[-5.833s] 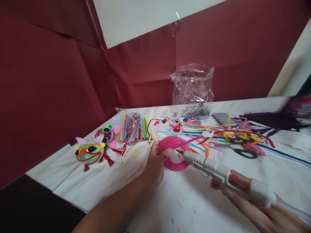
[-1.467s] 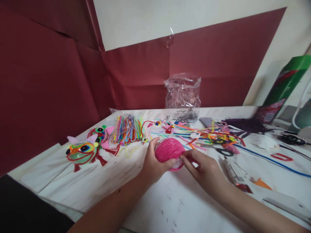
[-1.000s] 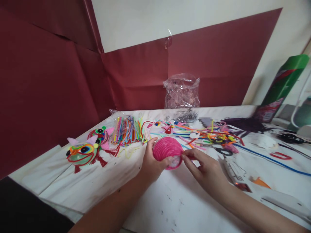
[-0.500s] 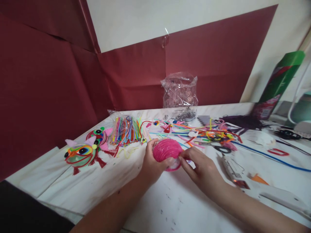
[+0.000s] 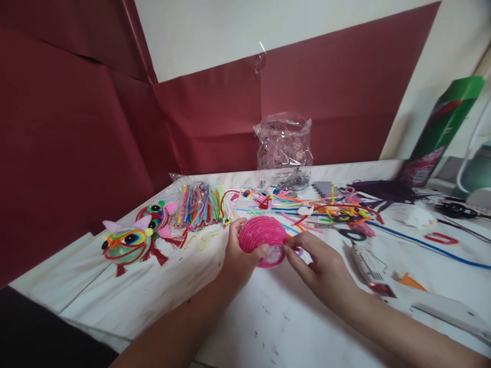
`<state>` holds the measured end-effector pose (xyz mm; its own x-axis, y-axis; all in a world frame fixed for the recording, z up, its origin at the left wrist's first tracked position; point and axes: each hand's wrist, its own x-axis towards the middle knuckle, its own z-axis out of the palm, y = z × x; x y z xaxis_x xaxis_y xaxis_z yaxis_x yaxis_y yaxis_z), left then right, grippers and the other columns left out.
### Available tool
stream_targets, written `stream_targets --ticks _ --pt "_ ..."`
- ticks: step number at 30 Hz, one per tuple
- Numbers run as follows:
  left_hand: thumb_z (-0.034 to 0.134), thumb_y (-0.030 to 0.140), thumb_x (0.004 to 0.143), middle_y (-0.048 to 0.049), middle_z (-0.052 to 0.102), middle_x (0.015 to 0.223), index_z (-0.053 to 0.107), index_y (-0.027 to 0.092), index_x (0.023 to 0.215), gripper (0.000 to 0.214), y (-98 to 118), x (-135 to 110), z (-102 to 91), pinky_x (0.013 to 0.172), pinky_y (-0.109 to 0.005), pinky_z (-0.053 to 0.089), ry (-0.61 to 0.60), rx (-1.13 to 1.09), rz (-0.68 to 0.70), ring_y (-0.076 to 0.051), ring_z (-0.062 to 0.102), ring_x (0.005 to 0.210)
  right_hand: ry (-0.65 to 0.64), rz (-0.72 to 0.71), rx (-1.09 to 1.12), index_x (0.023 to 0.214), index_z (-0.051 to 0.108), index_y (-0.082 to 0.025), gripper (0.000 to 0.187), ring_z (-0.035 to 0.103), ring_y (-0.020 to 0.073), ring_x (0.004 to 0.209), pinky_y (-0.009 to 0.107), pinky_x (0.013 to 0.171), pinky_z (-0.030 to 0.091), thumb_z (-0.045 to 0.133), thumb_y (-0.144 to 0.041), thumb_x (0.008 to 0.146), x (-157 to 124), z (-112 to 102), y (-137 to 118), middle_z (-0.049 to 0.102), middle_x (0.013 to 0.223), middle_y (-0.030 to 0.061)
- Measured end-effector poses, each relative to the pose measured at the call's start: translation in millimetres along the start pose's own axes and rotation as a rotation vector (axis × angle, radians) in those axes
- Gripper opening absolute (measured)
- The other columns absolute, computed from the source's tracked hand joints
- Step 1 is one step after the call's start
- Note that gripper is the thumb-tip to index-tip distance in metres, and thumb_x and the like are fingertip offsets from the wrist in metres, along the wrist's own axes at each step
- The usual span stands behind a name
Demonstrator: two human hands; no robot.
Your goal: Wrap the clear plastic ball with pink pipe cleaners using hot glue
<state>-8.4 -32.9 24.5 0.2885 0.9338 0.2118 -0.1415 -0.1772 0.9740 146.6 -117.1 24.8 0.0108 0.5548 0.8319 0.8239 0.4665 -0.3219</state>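
In the middle of the head view is a ball wrapped in rows of pink pipe cleaner (image 5: 263, 232), with a pale, clear-looking bare patch low on its right side. My left hand (image 5: 241, 258) is closed around the ball from the left, its thumb across the front near that patch. At the ball's right edge, my right hand (image 5: 312, 258) pinches the pink pipe cleaner between thumb and fingertips. The exact end between those fingertips is hidden. Both hands hold the ball above the white table (image 5: 238, 317).
Two decorated animal-head crafts (image 5: 128, 240) lie at left, beside a bundle of coloured pipe cleaners (image 5: 201, 207). Loose pipe cleaners and scissors (image 5: 353, 234) lie behind my right hand. A white glue gun (image 5: 370, 266) is at right. A clear plastic bag (image 5: 284, 143) stands at the back.
The ball has turned slightly in my left hand, so more of the pale patch shows. My right fingers stay pinched at its right edge.
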Motion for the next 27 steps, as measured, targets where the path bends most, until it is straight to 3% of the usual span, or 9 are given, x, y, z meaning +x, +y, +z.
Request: stream_targets --ticks 9,16,23,27 --pt "0.078 0.033 0.052 -0.0109 0.056 0.118 0.047 0.019 0.118 0.074 0.7 -1.1 -0.3 0.087 -0.037 0.048 0.000 0.026 0.037 -0.027 0.058 0.103 -0.024 0.038 0.009 0.079 0.058 -0.022 0.014 0.062 0.0168 0.063 0.025 0.048 0.047 0.052 -0.020 0.091 -2.2 2.6 2.4 0.064 0.069 0.0027" --pt "0.080 0.032 0.050 -0.0083 0.059 0.111 0.047 0.020 0.111 0.071 -1.7 0.7 -0.3 0.082 -0.035 0.049 -0.022 0.071 0.036 -0.025 0.061 0.098 -0.039 0.005 -0.001 0.077 0.058 -0.023 0.014 0.061 0.0182 0.064 0.028 0.056 0.050 0.053 -0.019 0.090 1.2 -0.2 3.5 0.064 0.066 0.0018" --pt "0.076 0.033 0.054 -0.0072 0.058 0.105 0.043 0.020 0.116 0.071 -2.9 3.1 -0.4 0.074 -0.033 0.049 -0.010 0.044 -0.044 -0.020 0.061 0.083 0.003 0.101 0.071 0.083 0.062 -0.023 0.010 0.066 0.0181 0.068 0.027 0.052 0.050 0.054 -0.019 0.090 0.4 2.3 7.7 0.069 0.075 0.0028" --pt "0.079 0.032 0.052 -0.0086 0.057 0.112 0.044 0.020 0.119 0.076 -6.4 3.1 -0.5 0.081 -0.034 0.049 -0.011 0.016 -0.023 -0.023 0.062 0.093 -0.007 0.078 0.052 0.081 0.061 -0.023 0.011 0.064 0.0186 0.068 0.029 0.058 0.051 0.055 -0.020 0.090 1.4 1.9 8.9 0.066 0.072 0.0019"
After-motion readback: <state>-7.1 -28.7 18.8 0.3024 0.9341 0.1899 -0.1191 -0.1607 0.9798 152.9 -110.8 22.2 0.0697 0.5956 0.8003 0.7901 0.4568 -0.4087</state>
